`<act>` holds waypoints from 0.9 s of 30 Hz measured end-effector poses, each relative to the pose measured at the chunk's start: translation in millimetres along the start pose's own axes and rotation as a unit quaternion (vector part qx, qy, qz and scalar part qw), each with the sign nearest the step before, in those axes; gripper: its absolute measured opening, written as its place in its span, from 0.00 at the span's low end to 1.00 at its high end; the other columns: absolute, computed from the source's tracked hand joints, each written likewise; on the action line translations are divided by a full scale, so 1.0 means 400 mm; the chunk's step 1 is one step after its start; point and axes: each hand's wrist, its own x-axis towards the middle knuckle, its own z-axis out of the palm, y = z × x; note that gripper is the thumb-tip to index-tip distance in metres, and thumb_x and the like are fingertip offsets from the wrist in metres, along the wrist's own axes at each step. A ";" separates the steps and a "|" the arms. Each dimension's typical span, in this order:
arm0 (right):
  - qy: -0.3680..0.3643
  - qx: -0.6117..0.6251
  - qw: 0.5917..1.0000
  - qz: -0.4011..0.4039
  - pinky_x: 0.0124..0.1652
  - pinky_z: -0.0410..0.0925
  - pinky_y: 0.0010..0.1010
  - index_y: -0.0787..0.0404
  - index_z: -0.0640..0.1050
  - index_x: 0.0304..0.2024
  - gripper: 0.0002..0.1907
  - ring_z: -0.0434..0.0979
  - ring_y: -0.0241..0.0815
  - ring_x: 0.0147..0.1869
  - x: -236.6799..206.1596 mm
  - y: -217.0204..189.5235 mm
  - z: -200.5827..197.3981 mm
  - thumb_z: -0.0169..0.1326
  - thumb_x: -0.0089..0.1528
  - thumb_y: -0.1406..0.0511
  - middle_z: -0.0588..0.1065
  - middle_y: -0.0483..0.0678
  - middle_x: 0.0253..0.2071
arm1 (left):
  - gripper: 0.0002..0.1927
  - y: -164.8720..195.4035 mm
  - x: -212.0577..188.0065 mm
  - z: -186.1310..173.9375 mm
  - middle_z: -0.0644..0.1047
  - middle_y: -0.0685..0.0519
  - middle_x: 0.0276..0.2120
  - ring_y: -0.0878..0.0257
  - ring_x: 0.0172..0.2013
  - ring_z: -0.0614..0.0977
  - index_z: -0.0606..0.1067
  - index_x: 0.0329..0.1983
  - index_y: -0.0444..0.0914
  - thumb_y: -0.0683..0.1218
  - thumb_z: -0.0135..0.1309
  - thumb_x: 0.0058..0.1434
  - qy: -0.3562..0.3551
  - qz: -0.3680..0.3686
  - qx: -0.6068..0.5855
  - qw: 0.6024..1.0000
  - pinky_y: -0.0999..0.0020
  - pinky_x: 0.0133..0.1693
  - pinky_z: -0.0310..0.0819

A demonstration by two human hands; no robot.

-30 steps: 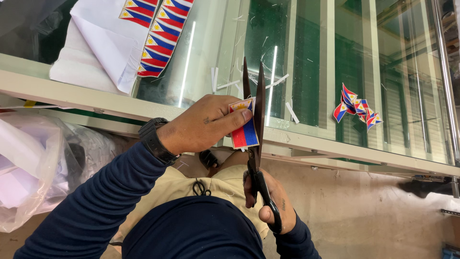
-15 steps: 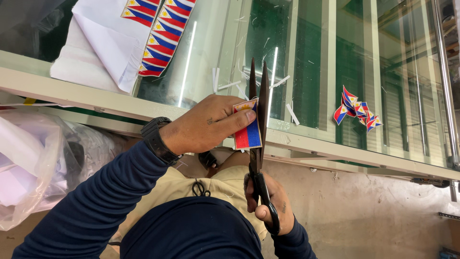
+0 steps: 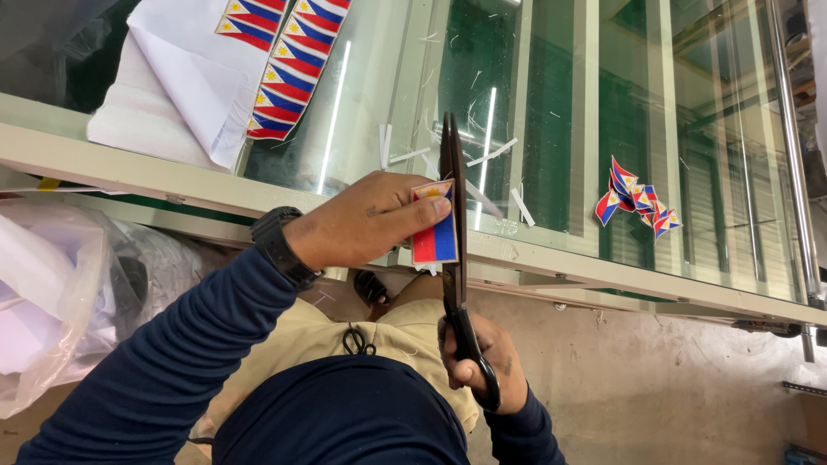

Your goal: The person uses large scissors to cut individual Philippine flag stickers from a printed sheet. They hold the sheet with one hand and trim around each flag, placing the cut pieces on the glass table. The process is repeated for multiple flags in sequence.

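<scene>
Scissors at the edge of a small flag

Scissors (image 3: pixel 454 250) stand upright in the right hand (image 3: pixel 482 366), fingers closed through the handles, blades nearly together along the right edge of a small flag cutout (image 3: pixel 433 232). Left hand (image 3: pixel 370 220) pinches that cutout between thumb and fingers, above the near edge of the glass table (image 3: pixel 551 129). Cut flags (image 3: pixel 633 198) lie piled to the right; an uncut flag sheet (image 3: pixel 276 60) lies to the left.

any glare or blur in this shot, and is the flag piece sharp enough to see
Head view: bright strip-light reflections streak the glass tabletop, the strongest near the printed flag sheet. The small flag cutout in the left hand is sharp, with clear colour bands. The scissors in the right hand read as a dark silhouette. The plastic bag at the left edge is slightly soft.
</scene>
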 end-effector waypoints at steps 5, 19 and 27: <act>-0.029 0.073 0.997 -0.025 0.24 0.65 0.22 0.68 0.73 0.40 0.32 0.71 0.32 0.23 0.054 0.013 -0.033 0.67 0.56 0.46 0.70 0.45 0.25 | 0.15 -0.050 0.017 -0.021 0.77 0.58 0.28 0.72 0.27 0.77 0.77 0.43 0.37 0.54 0.50 0.67 -0.011 -0.091 -0.101 0.991 0.74 0.32 0.75; 0.265 -0.159 0.942 -0.132 0.33 0.69 0.25 0.66 0.78 0.42 0.19 0.74 0.32 0.32 -0.078 0.138 -0.082 0.69 0.57 0.60 0.75 0.44 0.29 | 0.22 -0.196 0.215 0.197 0.73 0.53 0.18 0.65 0.18 0.72 0.77 0.31 0.34 0.57 0.52 0.67 -0.055 -0.274 0.031 0.960 0.69 0.21 0.66; 0.449 -0.127 0.883 -0.042 0.29 0.69 0.24 0.65 0.77 0.39 0.20 0.73 0.31 0.26 -0.301 0.289 -0.093 0.69 0.55 0.58 0.75 0.44 0.23 | 0.27 -0.112 0.629 0.519 0.77 0.51 0.26 0.65 0.21 0.78 0.75 0.44 0.34 0.63 0.48 0.68 -0.088 -0.256 -0.153 0.950 0.71 0.24 0.73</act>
